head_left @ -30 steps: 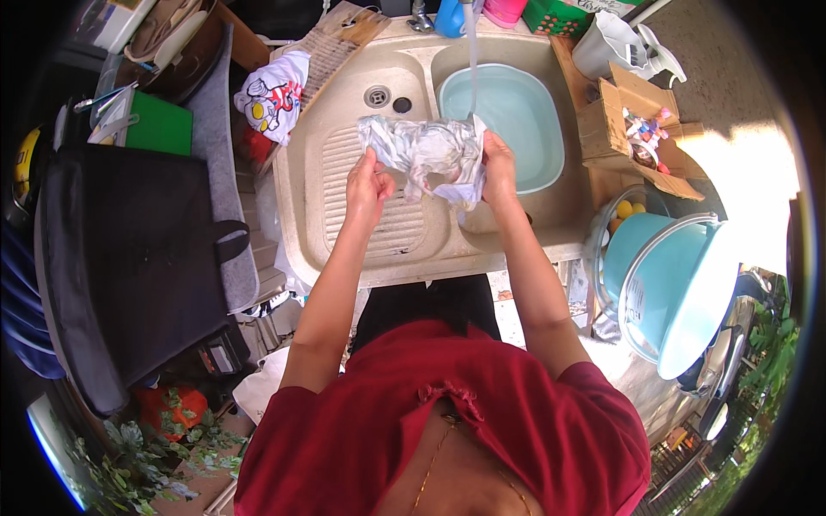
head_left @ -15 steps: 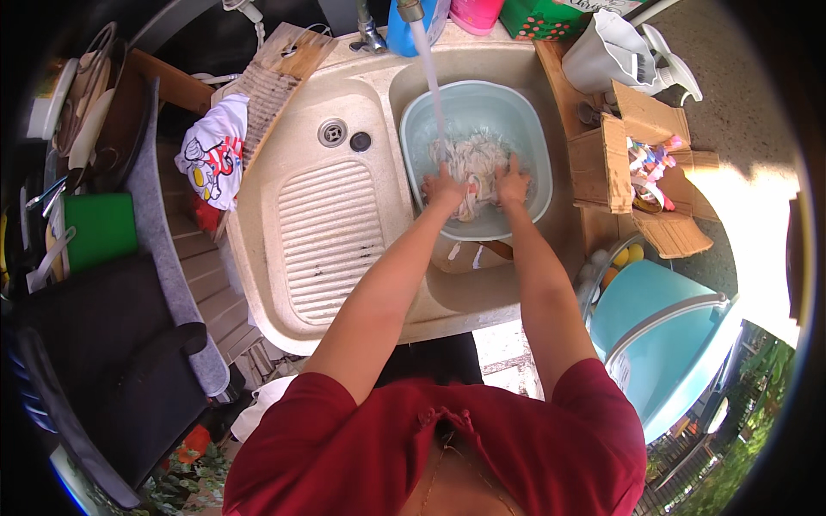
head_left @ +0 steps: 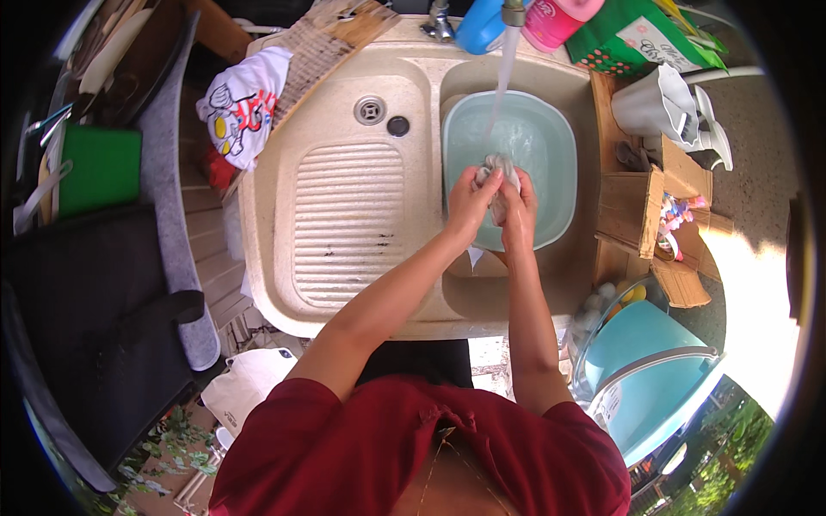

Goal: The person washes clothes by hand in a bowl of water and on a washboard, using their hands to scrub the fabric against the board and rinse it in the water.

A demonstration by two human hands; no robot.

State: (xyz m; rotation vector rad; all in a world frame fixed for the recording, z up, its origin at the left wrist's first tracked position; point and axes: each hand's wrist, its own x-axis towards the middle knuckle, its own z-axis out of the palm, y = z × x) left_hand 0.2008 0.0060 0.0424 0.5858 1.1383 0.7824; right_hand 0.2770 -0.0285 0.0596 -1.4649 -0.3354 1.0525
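A bunched, wet, whitish cloth (head_left: 497, 209) is gripped between my two hands above the water in a pale blue-green basin (head_left: 564, 146). My left hand (head_left: 470, 202) closes round its left side, and my right hand (head_left: 518, 215) presses against it from the right with the fingers wrapped. Part of the cloth sticks out past the fingertips; the rest is hidden inside the hands. Water streams from the tap (head_left: 514, 15) into the basin just beyond the hands. The basin stands in the right bowl of a beige sink (head_left: 267, 258).
Left of the basin lie the ribbed drainboard (head_left: 348, 224) and a drain with a black plug (head_left: 397, 125). A printed white cloth (head_left: 245, 107) hangs by a wooden board (head_left: 331, 47). Rightward are a grey pitcher (head_left: 650, 101), a cardboard box (head_left: 632, 206) and a blue bucket (head_left: 645, 344).
Both hands have come together and lifted the cloth out of the water, bunching it. Before, they were apart, pressing it down in the basin. The view has shifted a little.
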